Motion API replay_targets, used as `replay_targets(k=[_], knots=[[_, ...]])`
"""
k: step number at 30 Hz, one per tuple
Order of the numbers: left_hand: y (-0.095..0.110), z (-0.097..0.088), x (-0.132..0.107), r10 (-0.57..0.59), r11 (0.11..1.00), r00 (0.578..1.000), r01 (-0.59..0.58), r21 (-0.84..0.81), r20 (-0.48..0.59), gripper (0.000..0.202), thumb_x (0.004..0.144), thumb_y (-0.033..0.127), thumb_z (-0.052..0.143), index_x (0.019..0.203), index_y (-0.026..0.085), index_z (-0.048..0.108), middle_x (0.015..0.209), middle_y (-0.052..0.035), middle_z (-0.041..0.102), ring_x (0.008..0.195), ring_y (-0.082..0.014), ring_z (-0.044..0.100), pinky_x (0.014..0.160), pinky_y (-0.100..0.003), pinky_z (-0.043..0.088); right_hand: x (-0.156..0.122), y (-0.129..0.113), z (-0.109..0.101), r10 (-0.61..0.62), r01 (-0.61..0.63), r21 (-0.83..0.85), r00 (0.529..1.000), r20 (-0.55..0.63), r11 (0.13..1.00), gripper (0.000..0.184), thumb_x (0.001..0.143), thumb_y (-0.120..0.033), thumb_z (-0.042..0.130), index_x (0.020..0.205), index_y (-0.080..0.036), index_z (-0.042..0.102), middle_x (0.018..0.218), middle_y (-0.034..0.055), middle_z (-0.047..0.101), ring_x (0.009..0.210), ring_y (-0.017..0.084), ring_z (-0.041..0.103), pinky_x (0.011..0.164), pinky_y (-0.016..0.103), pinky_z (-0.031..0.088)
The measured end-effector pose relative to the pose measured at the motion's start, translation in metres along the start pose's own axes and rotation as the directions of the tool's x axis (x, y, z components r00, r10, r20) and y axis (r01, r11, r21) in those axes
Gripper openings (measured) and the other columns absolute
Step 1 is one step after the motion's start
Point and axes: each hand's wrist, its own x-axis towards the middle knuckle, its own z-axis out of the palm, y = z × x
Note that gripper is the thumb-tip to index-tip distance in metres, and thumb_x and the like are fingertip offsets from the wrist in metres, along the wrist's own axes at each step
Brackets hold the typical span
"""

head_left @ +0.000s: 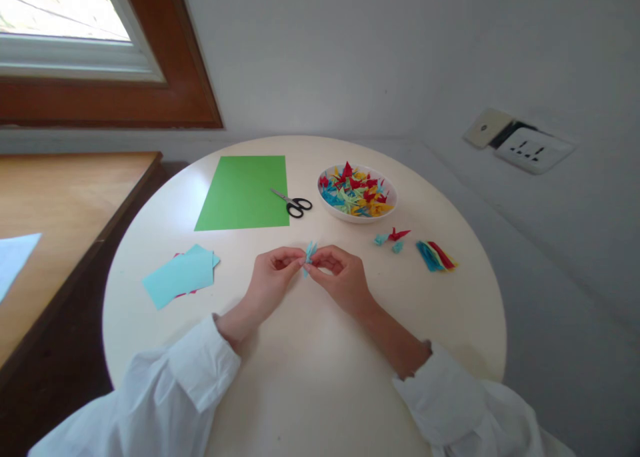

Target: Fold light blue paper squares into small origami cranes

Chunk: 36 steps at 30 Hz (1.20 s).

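Note:
A small light-blue folded paper piece (310, 252) is pinched between both hands above the middle of the round cream table (310, 377). My left hand (273, 277) grips its left side with thumb and fingertips. My right hand (340, 277) grips its right side the same way. Both hands are closed on it. Both sleeves are white.
A white bowl (357, 211) of several coloured folded paper pieces stands behind the hands. Black scissors (294, 204) lie by a green sheet (245, 191). Light-blue sheets (180, 275) lie left. Small folded pieces (393, 238) and coloured paper strips (436, 255) lie right. A wooden desk (55, 217) stands left.

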Motion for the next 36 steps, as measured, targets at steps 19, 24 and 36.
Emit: replay_targets(k=[19,24,36], knots=[[0.0057,0.004,-0.0044,0.025,1.0,0.999,-0.025,-0.012,-0.043,0.017,0.055,0.019,0.07,0.06,0.014,0.055,0.065,-0.0003,0.064,0.054,-0.0081,0.056,0.055,-0.021,0.043,-0.0013,0.001,0.0011,-0.096,0.097,-0.113,0.995,0.009,0.989,0.011,0.063,-0.017,0.063,0.07,-0.018,0.055,0.071,0.0016,0.06,0.067,0.014,0.062,0.07,0.031,0.055],[0.0066,0.0049,-0.0052,0.042,0.999,0.998,-0.041,0.009,-0.05,0.018,0.056,0.017,0.07,0.057,0.014,0.052,0.064,0.0003,0.063,0.055,-0.0079,0.055,0.054,-0.02,0.042,-0.0016,-0.0005,0.0016,-0.127,0.127,-0.155,0.992,0.01,0.98,0.014,0.062,-0.018,0.065,0.071,-0.018,0.055,0.072,0.0016,0.06,0.069,0.014,0.062,0.071,0.031,0.055],[0.0046,0.0041,-0.0045,0.088,0.996,0.995,-0.088,0.002,-0.046,0.02,0.058,0.016,0.067,0.056,0.015,0.047,0.066,0.0005,0.062,0.058,-0.0083,0.054,0.056,-0.021,0.04,-0.0006,0.001,0.0017,-0.107,0.104,-0.113,0.994,-0.018,0.988,0.006,0.067,-0.017,0.06,0.072,-0.017,0.058,0.072,0.0017,0.062,0.066,0.013,0.061,0.068,0.028,0.054]])
